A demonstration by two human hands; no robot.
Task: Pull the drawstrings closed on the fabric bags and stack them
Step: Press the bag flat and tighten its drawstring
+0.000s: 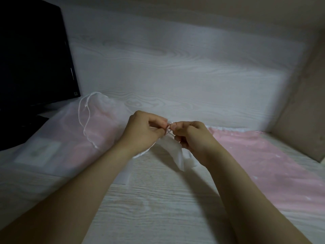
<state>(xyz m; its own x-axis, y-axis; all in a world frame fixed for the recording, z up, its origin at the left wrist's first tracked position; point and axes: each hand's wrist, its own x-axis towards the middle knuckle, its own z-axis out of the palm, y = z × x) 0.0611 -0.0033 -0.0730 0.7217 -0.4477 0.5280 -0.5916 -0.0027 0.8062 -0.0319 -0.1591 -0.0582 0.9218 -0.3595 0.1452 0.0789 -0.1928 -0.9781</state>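
Both my hands meet over the middle of the table. My left hand (144,131) and my right hand (191,138) each pinch the white drawstring (168,128) at the gathered mouth of a white fabric bag (177,154), which hangs crumpled beneath them. On the left lies a sheer white bag (70,134) with pink contents; its mouth is drawn in and its long white cord (84,118) loops across it. On the right lies a flat pink bag (263,159) with a white frilled top edge.
The whitish wood-grain table (158,199) runs back to a matching wall panel (175,64). A black monitor (33,55) stands at the far left behind the sheer bag. A beige side wall (302,103) closes the right.
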